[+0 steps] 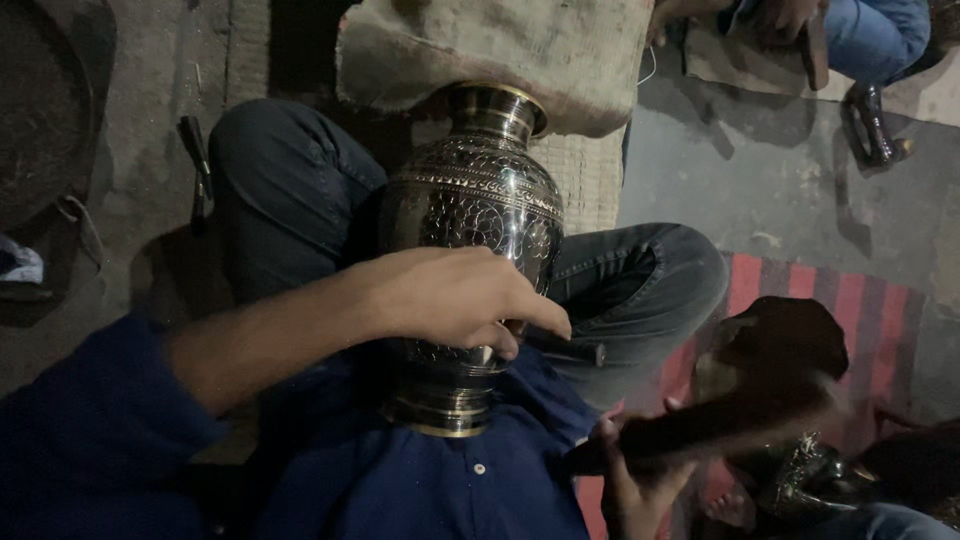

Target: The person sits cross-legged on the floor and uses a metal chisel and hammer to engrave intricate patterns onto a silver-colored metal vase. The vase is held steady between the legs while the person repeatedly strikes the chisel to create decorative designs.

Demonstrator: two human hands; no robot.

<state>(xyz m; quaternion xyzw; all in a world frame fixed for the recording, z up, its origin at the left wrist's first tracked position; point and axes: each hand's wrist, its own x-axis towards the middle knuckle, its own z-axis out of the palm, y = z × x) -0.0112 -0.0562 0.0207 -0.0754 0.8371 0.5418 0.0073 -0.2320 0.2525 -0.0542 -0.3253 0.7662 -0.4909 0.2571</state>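
You sat cross-legged on a bare grey concrete floor, dim light. Far left, a dark round pan lay flat on the floor, and a small dark tool lay just beside your knee. A woven mat ran under your legs, a burlap cushion sat at the top centre, touching the vase's mouth end. A red striped rug covered the floor to the right. Top right, another person's jeans-clad leg showed, well apart from you.

The engraved brass vase lay tilted in your lap, its foot against your blue shirt, its mouth pointing away from you, between your knees.

Your left hand came across the vase's lower belly. Its fingers were loosely curled, tips touching the metal near the foot, pressing on it rather than wrapped around it.

Your right hand was low right, just beside the vase's foot, closed round the handle of a wooden mallet. The mallet was motion-blurred, its head well right of the vase, no contact visible
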